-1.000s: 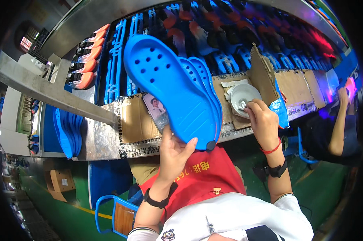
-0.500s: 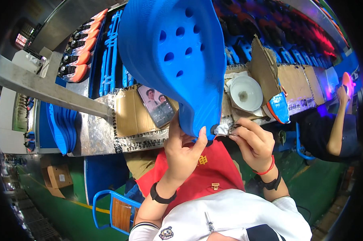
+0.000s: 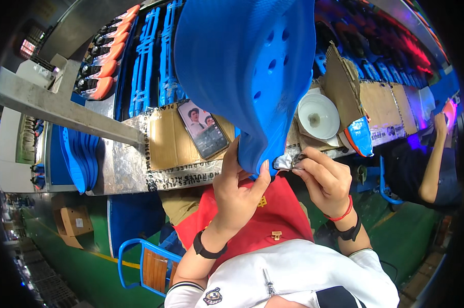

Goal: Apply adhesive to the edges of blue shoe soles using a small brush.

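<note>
- The workbench (image 3: 119,179), its top partly covered in cardboard, stretches to both sides of the white bowl (image 3: 330,112).
- The blue shoe piece (image 3: 232,82) is to the left of the bowl, held up in the air above the near part of the workbench. Its long axis runs away from the wearer: the holed, broad part is farther off than the bowl, the narrow end nearer. It is tilted, its hollow side turned toward the bowl's side.
- The cardboard flap (image 3: 341,77) stands upright just right of the bowl.
- The left hand (image 3: 241,192), left of the bowl and nearer the wearer, grips the narrow end between thumb and fingers; it is the closer hand, being in contact.
- The right hand (image 3: 327,179), directly on the wearer's side of the bowl, has thumb and fingertips pinched on a silvery piece. From it, the narrow end lies to the left.
- The phone (image 3: 203,131) lies well left of the bowl.
- The silvery piece (image 3: 284,162), nearer the wearer than the bowl and slightly left, is right at the narrow end; whether they touch, I cannot tell.
</note>
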Tool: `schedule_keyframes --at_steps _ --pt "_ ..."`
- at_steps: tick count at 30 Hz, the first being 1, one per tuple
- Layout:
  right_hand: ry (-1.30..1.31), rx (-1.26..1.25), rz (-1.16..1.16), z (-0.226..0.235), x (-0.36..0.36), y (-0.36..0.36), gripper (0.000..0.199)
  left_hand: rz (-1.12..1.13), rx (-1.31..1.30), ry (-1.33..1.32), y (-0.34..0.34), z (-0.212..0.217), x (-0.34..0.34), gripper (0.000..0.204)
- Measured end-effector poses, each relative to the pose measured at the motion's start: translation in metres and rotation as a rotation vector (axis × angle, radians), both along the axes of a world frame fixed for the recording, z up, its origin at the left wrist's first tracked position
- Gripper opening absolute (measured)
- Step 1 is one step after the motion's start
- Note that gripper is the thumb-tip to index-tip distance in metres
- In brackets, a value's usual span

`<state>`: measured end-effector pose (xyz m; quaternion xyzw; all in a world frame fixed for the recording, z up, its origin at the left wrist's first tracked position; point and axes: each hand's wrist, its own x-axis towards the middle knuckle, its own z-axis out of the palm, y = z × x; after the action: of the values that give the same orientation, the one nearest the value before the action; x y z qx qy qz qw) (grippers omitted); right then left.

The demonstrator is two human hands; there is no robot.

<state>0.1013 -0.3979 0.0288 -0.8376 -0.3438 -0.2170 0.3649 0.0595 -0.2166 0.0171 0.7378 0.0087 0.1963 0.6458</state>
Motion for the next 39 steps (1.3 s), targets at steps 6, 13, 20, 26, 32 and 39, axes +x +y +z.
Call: schedule_keyframes --at_steps 6,13,20,26,32,39 --pt "-0.032 -0.036 -0.056 0.0022 -0.0004 -0.0013 0.021 -0.024 -0.022 0.007 -0.0003 0.0024 -0.0004 0.057" --pt "-0.021 -0.008 -0.082 0.0045 -0.0004 -0.0054 0.022 -0.015 0.000 -0.007 -0.0003 0.0024 -0.0018 0.058" --pt "-0.003 0.008 -0.083 0.0067 -0.0011 -0.0064 0.021 -0.011 0.002 0.006 0.0002 0.0019 -0.0016 0.057" --pt "-0.022 0.000 0.023 0.0033 -0.0024 -0.0023 0.021 -0.018 -0.017 0.009 -0.0004 0.0024 -0.0010 0.057" --pt "-0.011 -0.005 0.042 0.0025 -0.0027 -0.0021 0.020 -0.020 -0.035 0.001 -0.0003 0.0008 -0.0022 0.056" --pt "-0.033 -0.020 0.002 0.0039 -0.0019 0.0009 0.021 -0.034 -0.046 0.005 0.0006 -0.0003 -0.0022 0.056"
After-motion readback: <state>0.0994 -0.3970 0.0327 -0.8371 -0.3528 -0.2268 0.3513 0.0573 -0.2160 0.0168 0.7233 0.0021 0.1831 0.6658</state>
